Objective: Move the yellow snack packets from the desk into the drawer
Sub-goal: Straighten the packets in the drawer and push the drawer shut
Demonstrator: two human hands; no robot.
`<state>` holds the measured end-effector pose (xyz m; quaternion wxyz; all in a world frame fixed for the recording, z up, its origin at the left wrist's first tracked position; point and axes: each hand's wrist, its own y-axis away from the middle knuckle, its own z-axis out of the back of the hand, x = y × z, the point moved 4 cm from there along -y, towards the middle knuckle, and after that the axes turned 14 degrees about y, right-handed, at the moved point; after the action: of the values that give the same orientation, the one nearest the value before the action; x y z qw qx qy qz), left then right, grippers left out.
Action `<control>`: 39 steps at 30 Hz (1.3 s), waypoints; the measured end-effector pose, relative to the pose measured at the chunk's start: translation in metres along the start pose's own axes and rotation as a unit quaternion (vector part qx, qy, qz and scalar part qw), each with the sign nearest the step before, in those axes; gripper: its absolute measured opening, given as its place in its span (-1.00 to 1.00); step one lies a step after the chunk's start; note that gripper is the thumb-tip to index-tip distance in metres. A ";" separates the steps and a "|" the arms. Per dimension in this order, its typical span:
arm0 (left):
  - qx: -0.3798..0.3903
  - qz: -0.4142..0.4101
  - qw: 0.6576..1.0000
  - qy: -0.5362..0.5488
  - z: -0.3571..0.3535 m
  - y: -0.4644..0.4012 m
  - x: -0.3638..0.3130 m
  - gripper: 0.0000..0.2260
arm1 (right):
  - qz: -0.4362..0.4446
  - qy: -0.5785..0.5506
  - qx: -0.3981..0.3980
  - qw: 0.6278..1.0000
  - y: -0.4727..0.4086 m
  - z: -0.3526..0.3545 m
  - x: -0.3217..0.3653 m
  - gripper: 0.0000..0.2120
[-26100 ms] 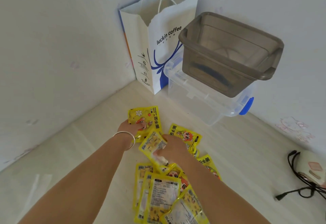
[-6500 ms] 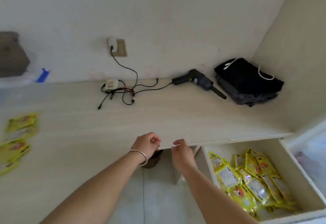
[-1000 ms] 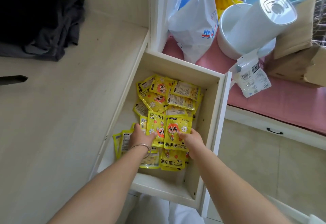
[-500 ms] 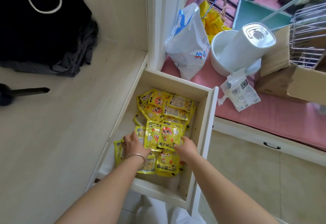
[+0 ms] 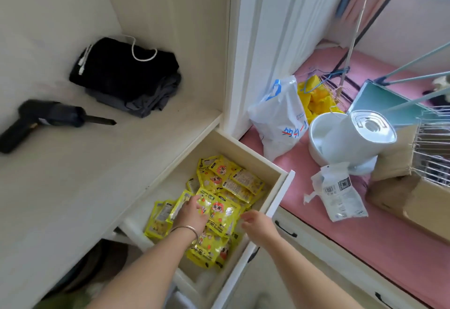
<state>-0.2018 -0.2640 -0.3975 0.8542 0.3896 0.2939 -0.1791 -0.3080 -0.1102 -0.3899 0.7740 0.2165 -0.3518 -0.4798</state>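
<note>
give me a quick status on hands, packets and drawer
Left hand flat on the yellow packets, no grip. Right hand open above the pile, empty. Packets heaped in the open drawer. Nothing blocking it.

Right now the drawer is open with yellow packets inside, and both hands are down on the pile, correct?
Not quite. The head view shows only the left hand on the yellow packets in the open drawer; the right hand hovers beside them, holding nothing.
</note>
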 end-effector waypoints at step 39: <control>0.050 -0.057 0.963 -0.259 -0.122 0.058 0.019 -0.46 | 0.316 0.465 0.014 0.827 -0.026 -0.023 -0.059 -0.28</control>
<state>-0.2002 -0.1349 -0.4407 0.8690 0.3548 0.0746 -0.3368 -0.3237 -0.0689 -0.4423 0.9520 0.3024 -0.0059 -0.0464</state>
